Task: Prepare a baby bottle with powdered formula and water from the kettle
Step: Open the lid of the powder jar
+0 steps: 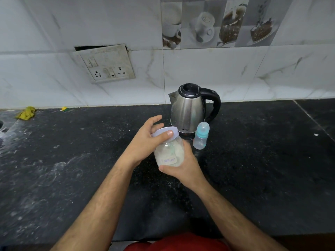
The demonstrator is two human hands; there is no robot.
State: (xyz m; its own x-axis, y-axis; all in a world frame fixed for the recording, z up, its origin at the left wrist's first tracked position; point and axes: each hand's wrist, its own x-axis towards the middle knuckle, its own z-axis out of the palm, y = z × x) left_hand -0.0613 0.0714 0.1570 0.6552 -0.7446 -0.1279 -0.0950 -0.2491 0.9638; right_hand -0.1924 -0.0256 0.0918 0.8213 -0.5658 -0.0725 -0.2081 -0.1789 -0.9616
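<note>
Black counter [72, 169]: right hand [186, 167] cups jar [168, 153]; left hand [150, 136] grips lid [165, 132].

1. I see the steel electric kettle with black handle [188, 107] and the clear baby bottle with teal collar [201, 135] standing close together, blocking the back centre.
2. The black speckled stone bench [262, 160] lies open on my right.
3. On my left it is open too, up to a crumpled yellow cloth [26, 113] by the wall.

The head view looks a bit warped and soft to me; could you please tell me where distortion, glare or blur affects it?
Head view: wide-angle bending curves the counter edge and tilts the wall tiles; soft reflections streak the steel kettle; the jar label is too blurred to read; the baby bottle stays fairly clear; lighting is dim and even, with no hard shadows.
</note>
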